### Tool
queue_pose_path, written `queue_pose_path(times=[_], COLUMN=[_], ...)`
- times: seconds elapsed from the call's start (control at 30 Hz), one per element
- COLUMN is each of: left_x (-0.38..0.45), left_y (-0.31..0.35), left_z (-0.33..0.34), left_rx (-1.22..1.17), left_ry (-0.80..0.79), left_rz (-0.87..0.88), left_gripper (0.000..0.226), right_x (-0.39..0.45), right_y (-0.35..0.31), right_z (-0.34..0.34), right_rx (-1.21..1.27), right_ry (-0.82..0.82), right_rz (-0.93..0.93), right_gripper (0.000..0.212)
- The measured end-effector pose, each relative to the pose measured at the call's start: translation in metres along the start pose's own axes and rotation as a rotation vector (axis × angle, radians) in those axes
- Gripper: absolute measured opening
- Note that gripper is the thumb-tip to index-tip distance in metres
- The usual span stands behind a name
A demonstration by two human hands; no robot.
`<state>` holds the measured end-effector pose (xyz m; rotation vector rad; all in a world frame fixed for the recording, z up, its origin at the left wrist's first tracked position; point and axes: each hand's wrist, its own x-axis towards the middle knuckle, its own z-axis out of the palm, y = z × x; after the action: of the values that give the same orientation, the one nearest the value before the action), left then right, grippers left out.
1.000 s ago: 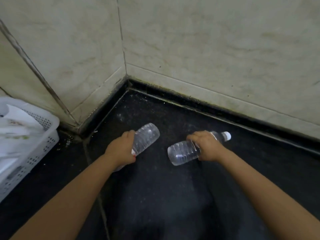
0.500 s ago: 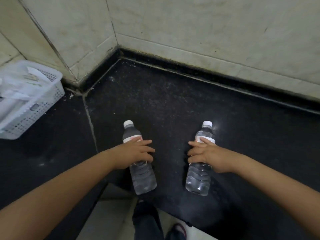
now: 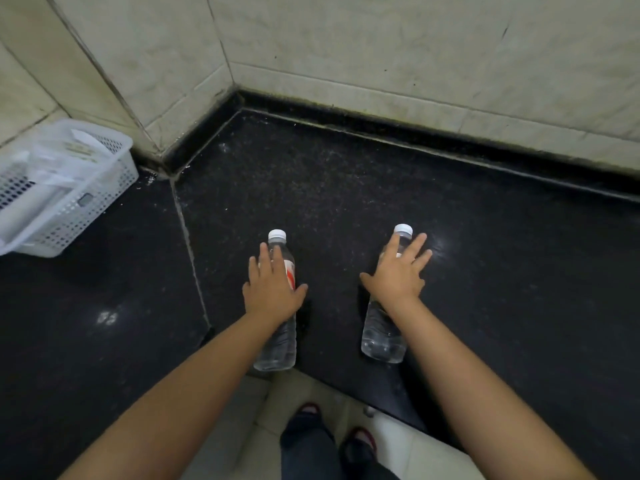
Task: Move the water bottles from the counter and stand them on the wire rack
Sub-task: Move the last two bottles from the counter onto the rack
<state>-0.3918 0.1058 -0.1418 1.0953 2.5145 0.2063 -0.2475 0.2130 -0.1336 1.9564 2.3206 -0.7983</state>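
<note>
Neither bottle is gripped: the left hand (image 3: 272,289) and the right hand (image 3: 398,271) are laid flat, fingers straight and spread, over the left bottle (image 3: 278,341) and right bottle (image 3: 382,337). Both bottles are stood on the black counter (image 3: 346,188), near its front edge. If they are nudged before being clasped, either could be tipped off onto the floor; no wire rack is seen.

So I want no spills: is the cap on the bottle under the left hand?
On. A white cap sits on the neck of the bottle under the left hand. How tight, cannot tell.
</note>
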Motion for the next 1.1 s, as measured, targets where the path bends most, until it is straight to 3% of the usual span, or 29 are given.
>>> queue_pose_path(times=[0.17, 0.43, 0.7, 0.87, 1.1], left_x=[0.0, 0.0, -0.025, -0.063, -0.155], left_y=[0.001, -0.012, 0.013, 0.095, 0.239], left_z=[0.006, -0.003, -0.011, -0.028, -0.039], left_rx=[-0.032, -0.157, -0.013, -0.097, -0.191], left_ry=[0.072, 0.007, -0.076, -0.029, 0.124], left_rz=[-0.007, 0.055, 0.569, 0.876, 1.262], left_gripper=[0.086, 0.083, 0.07, 0.07, 0.071], right_x=[0.003, -0.017, -0.095, -0.145, -0.21], right_y=[0.006, -0.001, 0.04, 0.084, 0.175], right_z=[-0.002, 0.003, -0.001, -0.048, -0.157], right_rx=[0.041, 0.002, 0.078, 0.106, 0.112], right_ry=[-0.011, 0.03, 0.066, 0.269, 0.677], right_rz=[0.109, 0.215, 0.189, 0.184, 0.226], right_gripper=[0.098, 0.089, 0.083, 0.077, 0.082])
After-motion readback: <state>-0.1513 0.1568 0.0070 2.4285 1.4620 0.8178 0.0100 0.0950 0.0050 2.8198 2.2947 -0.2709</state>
